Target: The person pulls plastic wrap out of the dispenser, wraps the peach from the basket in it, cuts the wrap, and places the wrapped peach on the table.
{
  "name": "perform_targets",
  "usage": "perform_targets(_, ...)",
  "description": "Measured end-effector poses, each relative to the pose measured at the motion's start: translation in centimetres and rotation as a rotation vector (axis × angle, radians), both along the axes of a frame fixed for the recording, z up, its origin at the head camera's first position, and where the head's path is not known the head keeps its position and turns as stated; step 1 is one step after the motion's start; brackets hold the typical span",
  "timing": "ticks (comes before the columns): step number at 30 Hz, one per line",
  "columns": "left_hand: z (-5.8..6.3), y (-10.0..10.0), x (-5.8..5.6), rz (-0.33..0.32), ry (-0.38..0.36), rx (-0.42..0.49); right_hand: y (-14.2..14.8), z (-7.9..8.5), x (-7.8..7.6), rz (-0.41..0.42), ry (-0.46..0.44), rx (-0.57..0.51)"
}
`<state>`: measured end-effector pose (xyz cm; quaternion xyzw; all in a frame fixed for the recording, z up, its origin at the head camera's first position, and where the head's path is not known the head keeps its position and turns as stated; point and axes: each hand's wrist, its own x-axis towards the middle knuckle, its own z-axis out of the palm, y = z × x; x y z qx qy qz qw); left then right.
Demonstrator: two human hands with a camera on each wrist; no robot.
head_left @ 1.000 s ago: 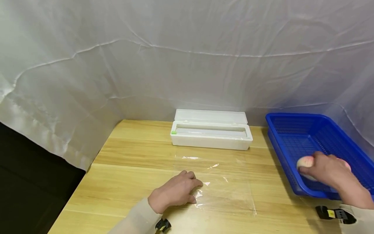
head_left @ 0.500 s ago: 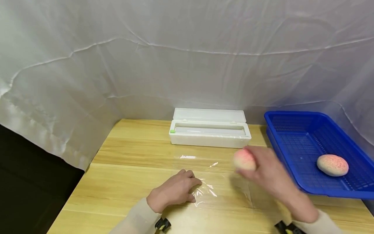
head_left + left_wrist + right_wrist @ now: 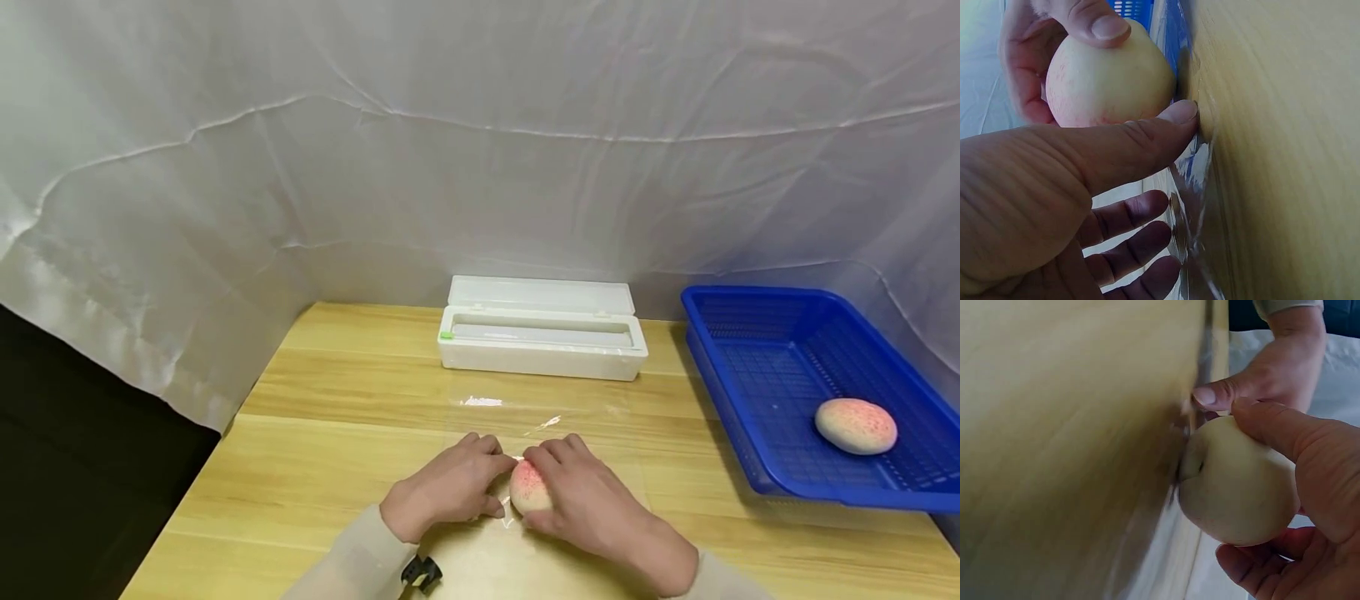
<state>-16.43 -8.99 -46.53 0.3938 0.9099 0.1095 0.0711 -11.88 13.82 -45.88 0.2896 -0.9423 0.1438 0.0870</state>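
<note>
A pale peach with a pink blush (image 3: 529, 487) is at the front middle of the wooden table, over a sheet of clear plastic wrap (image 3: 551, 425). My right hand (image 3: 588, 500) grips it, with the thumb on one side and the fingers on the other. Just left of the peach, my left hand (image 3: 453, 487) presses thumb and fingertips on the wrap. The left wrist view shows that thumb and the fingers apart, against the crinkled wrap (image 3: 1194, 165). The peach's stem dimple (image 3: 1200, 465) faces the table in the right wrist view.
Behind the wrap stands a white wrap dispenser box (image 3: 543, 358), its lid up and a roll inside. A blue plastic basket (image 3: 720, 417) sits at the right with a second peach (image 3: 856, 426) in it. A grey curtain (image 3: 480, 200) hangs behind the table.
My right hand has lifted one peach out of the basket and carried it left, down to the wrap beside my left hand. The left hand has stayed in place on the wrap.
</note>
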Motion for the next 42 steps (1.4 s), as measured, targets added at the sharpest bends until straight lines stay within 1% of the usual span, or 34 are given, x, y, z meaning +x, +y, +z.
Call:
perform_targets(4, 0.1, 0.0, 0.0, 0.004, -0.002, -0.004, -0.2, -0.2, 0.1, -0.02, -0.044, -0.01)
perform_targets(10, 0.1, -0.2, 0.0, 0.01, -0.011, -0.005, 0.6, -0.3, 0.3, -0.021, -0.188, -0.055)
perform_targets(13, 0.3, -0.3, 0.1, 0.012, -0.035, -0.005, 1.2, -0.3, 0.3, -0.029, -0.247, -0.094)
perform_targets(17, 0.9, -0.5, 0.3, 0.02, -0.08, -0.006, 1.7, -0.5, 0.3, -0.034, -0.263, -0.131)
perform_targets(20, 0.9, -0.5, 0.3, 0.019, -0.082, -0.01, 1.7, -0.7, 0.2, -0.026, -0.265, -0.133)
perform_targets(26, 0.7, -0.5, 0.3, 0.011, -0.059, -0.011, 1.8, -0.3, 0.1, -0.033, -0.383, -0.161)
perform_targets(28, 0.6, -0.5, 0.3, 0.008, -0.053, -0.01, 1.8, -0.4, 0.0, -0.046, -0.39, -0.184)
perform_targets(31, 0.6, -0.6, 0.3, 0.003, -0.043, -0.012, 1.7, -0.7, -0.1, -0.053, -0.351, -0.217)
perform_targets(35, 0.7, -0.6, 0.3, -0.004, -0.03, -0.007, 1.6, -1.2, -0.3, -0.03, -0.307, -0.236)
perform_targets(39, 0.6, -0.6, 0.3, -0.004, -0.032, -0.007, 1.8, -1.4, -0.5, -0.005, -0.316, -0.236)
perform_targets(42, 0.7, -0.7, 0.3, -0.004, -0.036, -0.008, 1.9, -1.4, -0.6, -0.004, -0.325, -0.232)
